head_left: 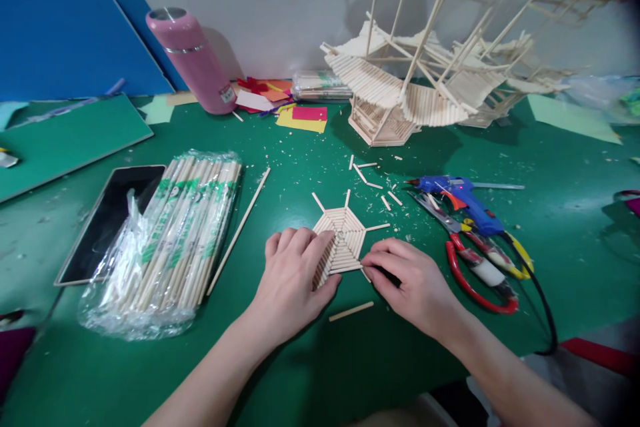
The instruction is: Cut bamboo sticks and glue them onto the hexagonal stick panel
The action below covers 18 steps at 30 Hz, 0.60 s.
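**Both hands on the little stick hexagon**

So the flat hexagonal panel of thin pale wooden sticks (345, 237) lies on the green worktop (310, 360), roughly mid-worktop and closer to the near edge than the far one. A few spoke ends poke out past its rim.

The left hand (293, 280) lies flat over the panel's left part, fingers together and pressing down on the sticks, so its grip is not closed around anything, just a flat palm-down hold. The right hand (410, 280) touches the panel's right-near corner with its fingertips pinched narrow; they seem to nip a short stick at the rim, but I can't tell for sure what is between them.

Just near of the panel a single short loose wooden stick (351, 311) lies on the worktop between the two wrists. Toward the left edge sits a clear plastic bag of long bamboo chopsticks (175, 240), with a black phone (107, 217) touching its left side and one long loose skewer (239, 230) just on its right.

Toward the right edge: a blue hot glue gun (463, 200) and red-handled scissors (475, 267), overlapping each other. At the far edge stands a big wooden stick tower model (425, 73) and a pink metal thermos (193, 57), tilted.
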Each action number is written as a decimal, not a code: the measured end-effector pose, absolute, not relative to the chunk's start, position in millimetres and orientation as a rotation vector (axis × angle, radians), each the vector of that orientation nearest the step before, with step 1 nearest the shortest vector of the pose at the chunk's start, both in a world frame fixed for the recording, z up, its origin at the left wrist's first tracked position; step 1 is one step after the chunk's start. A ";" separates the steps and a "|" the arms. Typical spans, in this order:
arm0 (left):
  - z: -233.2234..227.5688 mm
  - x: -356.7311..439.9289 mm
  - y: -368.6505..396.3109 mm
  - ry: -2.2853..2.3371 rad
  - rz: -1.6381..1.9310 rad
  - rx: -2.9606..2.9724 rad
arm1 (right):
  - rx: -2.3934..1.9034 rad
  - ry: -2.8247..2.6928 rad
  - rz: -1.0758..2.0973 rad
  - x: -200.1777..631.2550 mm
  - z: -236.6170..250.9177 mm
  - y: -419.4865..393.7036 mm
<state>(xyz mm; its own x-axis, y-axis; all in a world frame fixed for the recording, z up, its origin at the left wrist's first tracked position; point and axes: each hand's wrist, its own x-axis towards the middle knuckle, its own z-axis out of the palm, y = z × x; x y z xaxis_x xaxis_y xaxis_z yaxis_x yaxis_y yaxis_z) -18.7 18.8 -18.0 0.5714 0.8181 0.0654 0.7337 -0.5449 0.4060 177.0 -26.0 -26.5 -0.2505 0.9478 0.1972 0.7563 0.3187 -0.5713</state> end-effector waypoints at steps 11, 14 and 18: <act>-16.8 -18.5 18.3 1.266 0.346 2.482 | -1.481 -2.106 0.528 178.6 -28.1 -25.9; -17.2 -18.6 18.5 1.269 0.343 2.484 | -1.473 -2.122 0.540 179.1 -28.6 -25.4; -17.8 -19.3 17.6 1.265 0.344 2.487 | -1.474 -2.143 0.559 179.5 -27.0 -24.7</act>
